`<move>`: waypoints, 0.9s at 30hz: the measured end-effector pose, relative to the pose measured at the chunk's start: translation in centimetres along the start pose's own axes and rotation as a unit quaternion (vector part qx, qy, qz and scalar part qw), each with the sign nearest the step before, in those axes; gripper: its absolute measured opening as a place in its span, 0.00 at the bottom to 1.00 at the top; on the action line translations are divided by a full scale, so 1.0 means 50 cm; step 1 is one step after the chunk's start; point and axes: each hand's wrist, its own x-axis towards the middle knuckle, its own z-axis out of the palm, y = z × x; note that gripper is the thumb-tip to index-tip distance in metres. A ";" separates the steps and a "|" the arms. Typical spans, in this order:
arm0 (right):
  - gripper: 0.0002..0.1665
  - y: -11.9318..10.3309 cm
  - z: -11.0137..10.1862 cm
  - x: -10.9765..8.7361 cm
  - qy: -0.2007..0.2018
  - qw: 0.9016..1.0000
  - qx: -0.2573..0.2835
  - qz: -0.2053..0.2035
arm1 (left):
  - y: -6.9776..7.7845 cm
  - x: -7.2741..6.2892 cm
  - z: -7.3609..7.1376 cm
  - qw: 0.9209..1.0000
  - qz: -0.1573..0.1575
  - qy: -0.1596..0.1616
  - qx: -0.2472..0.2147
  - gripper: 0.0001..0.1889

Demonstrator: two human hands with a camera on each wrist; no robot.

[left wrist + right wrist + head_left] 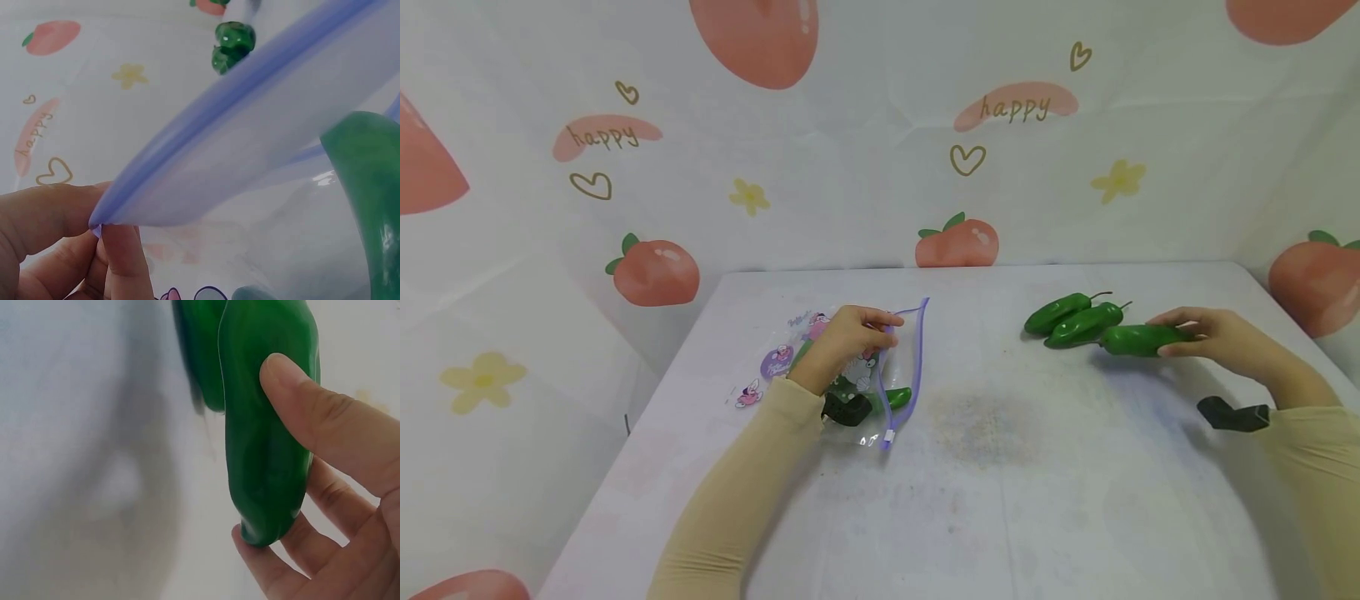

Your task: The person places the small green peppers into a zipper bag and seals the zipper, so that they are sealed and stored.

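Note:
My left hand [844, 343] pinches the mouth edge of a clear zip bag [919, 354] with purple seal strips and cartoon prints. In the left wrist view, finger and thumb hold one corner of the purple seal strip [206, 115], and the mouth gapes. A green pepper [898, 398] pokes toward the bag's mouth; the printed film partly hides other green shapes inside. On the right, my right hand [1228, 343] grips another green pepper [1138, 340]. The right wrist view has the thumb across that pepper [265, 456] and fingers behind it.
Two more green peppers [1086, 325] lie side by side on the white table [1075, 500], just left of the held one. Behind the table hangs a white cloth [850, 167] with peach, flower and heart prints. A white slider [890, 436] sits at the seal's near end.

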 end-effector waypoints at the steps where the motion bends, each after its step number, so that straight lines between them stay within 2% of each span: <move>1: 0.30 -0.003 -0.001 -0.001 0.001 1.000 -0.001 0.001 | -0.001 0.000 0.000 1.000 0.001 0.000 0.001 0.18; 8: 0.31 -0.019 -0.005 -0.003 0.017 1.000 0.001 0.002 | -0.002 0.003 0.002 1.000 -0.002 -0.001 -0.005 0.18; 20: 0.29 -0.055 -0.001 -0.002 0.075 0.997 -0.003 -0.032 | 0.000 0.000 0.003 1.000 -0.007 0.003 -0.007 0.18; 27: 0.26 -0.079 0.007 0.000 0.097 0.993 0.012 -0.067 | -0.002 0.001 0.003 1.000 -0.008 0.004 -0.009 0.17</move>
